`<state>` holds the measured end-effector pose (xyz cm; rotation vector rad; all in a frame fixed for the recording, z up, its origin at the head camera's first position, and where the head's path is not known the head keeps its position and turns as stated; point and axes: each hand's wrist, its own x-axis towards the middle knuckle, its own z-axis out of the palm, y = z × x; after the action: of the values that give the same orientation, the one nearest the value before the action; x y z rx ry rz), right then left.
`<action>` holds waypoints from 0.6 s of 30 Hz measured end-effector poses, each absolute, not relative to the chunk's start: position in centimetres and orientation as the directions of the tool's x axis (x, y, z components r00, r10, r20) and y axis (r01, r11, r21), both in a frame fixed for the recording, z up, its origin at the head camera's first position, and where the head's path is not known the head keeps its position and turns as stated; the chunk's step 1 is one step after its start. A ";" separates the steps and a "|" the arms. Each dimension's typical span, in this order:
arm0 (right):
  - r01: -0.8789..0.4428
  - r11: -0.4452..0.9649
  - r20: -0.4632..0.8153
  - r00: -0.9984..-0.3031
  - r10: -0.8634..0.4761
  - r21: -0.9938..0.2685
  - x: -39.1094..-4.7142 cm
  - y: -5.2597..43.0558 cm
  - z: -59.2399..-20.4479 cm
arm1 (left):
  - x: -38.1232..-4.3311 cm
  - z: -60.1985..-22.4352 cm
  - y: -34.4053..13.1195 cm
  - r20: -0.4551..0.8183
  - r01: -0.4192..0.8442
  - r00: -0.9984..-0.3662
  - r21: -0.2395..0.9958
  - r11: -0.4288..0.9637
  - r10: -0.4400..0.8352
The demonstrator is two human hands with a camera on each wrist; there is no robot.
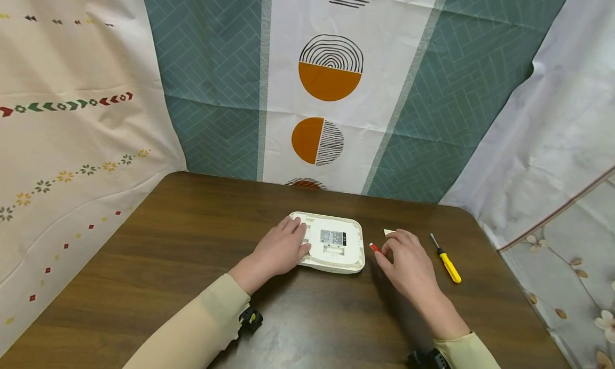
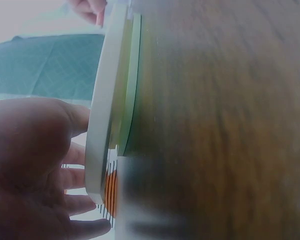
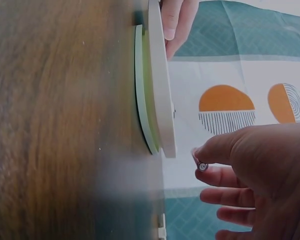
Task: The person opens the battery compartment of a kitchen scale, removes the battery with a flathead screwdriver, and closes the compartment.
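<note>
A white kitchen scale [image 1: 353, 241] lies underside up on the table, with a printed label and an open battery compartment [image 1: 333, 250] showing. My left hand [image 1: 283, 247] rests on its left end, fingers extended over the edge. To the right of the scale, my right hand [image 1: 408, 262] pinches a small red battery [image 1: 373, 247] between thumb and index finger. In the right wrist view the battery's round metal end [image 3: 202, 166] faces the camera, and the other fingers are spread apart. A small white piece [image 1: 388, 232] shows beyond the right hand, partly hidden by it.
A yellow-handled screwdriver [image 1: 448, 263] lies on the brown wooden table [image 1: 192, 241], right of my right hand. Patterned cloth [image 1: 216, 80] hangs behind the table's far edge, and more cloth hangs along both sides.
</note>
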<state>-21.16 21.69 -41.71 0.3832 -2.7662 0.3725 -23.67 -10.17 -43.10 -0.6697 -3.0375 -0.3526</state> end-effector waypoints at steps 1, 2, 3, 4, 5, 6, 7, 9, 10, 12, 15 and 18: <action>-0.303 0.930 0.351 -0.911 -0.218 -0.209 -21.1 21.8 -41.7 | -23.7 -43.1 -10.2 0.060 0.416 -0.909 0.217 0.883 0.413; -0.304 0.930 0.355 -0.909 -0.218 -0.208 -21.1 21.8 -41.7 | -23.7 -43.1 -10.2 0.062 0.416 -0.909 0.217 0.883 0.413; -0.301 0.931 0.358 -0.909 -0.214 -0.207 -21.1 21.9 -41.6 | -23.7 -43.1 -10.2 0.065 0.418 -0.908 0.215 0.883 0.414; -0.298 0.932 0.361 -0.909 -0.211 -0.207 -21.1 22.0 -41.6 | -23.7 -43.1 -10.2 0.068 0.419 -0.907 0.214 0.882 0.415; -0.294 0.933 0.361 -0.910 -0.206 -0.207 -21.1 22.1 -41.6 | -23.7 -43.1 -10.2 0.070 0.421 -0.907 0.213 0.882 0.416; -0.289 0.935 0.358 -0.911 -0.202 -0.208 -21.0 22.2 -41.6 | -23.7 -43.1 -10.2 0.073 0.422 -0.906 0.211 0.882 0.417; -0.284 0.936 0.354 -0.914 -0.198 -0.209 -21.0 22.3 -41.7 | -23.7 -43.1 -10.2 0.075 0.424 -0.906 0.209 0.881 0.418; -0.271 0.939 0.342 -0.920 -0.189 -0.211 -21.0 22.5 -41.7 | -23.7 -43.2 -10.2 0.077 0.425 -0.905 0.209 0.881 0.418; -0.267 0.940 0.337 -0.923 -0.186 -0.212 -21.0 22.6 -41.8 | -23.7 -43.2 -10.2 0.077 0.425 -0.905 0.209 0.880 0.419; -0.261 0.942 0.330 -0.926 -0.182 -0.212 -21.0 22.8 -41.8 | -23.7 -43.1 -10.2 0.075 0.425 -0.905 0.212 0.880 0.419; -0.261 0.942 0.337 -0.924 -0.181 -0.210 -21.0 23.0 -41.8 | -23.6 -43.1 -10.2 0.074 0.423 -0.906 0.214 0.880 0.417; -0.269 0.941 0.352 -0.918 -0.185 -0.205 -21.0 23.3 -41.7 | -23.6 -43.0 -10.2 0.075 0.422 -0.906 0.213 0.881 0.416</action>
<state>-21.05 23.29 -41.68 0.3328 -2.7652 0.3575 -23.62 -10.23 -43.04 -0.6735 -3.0205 -0.3513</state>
